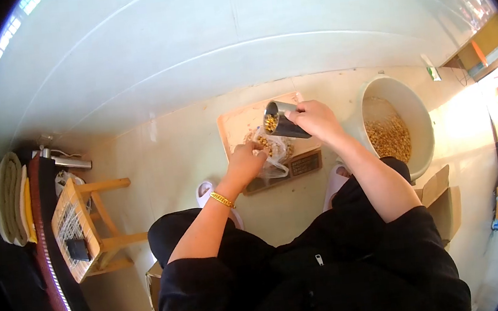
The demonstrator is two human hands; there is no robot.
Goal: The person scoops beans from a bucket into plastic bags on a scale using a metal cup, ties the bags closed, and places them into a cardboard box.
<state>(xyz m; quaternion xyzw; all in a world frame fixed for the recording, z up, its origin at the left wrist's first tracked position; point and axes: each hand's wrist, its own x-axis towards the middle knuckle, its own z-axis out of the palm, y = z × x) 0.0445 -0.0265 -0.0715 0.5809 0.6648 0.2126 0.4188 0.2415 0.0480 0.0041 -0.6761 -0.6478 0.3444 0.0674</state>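
My right hand (317, 119) is wrapped round a shiny metal cup (291, 128), tilted with its mouth to the left. Yellow-brown pieces, like nuts or kernels, show inside its mouth. Just below that mouth sits a clear plastic bag (277, 166) with similar pieces in it. With bent fingers, my left hand (246, 162) grips the bag's left edge; the fingertips are partly hidden. Bag and cup are over a pale orange tray (231, 124), which has a brown front with dark panels, like a weighing scale.
Right of the scale stands a large pale tub (425, 122), partly filled with brown pieces (388, 138). A cardboard box (449, 207) is beside my knee. On the left are a wooden stool (97, 238) with a dark flat object on it and folded cloths (11, 199). A white wall rises ahead.
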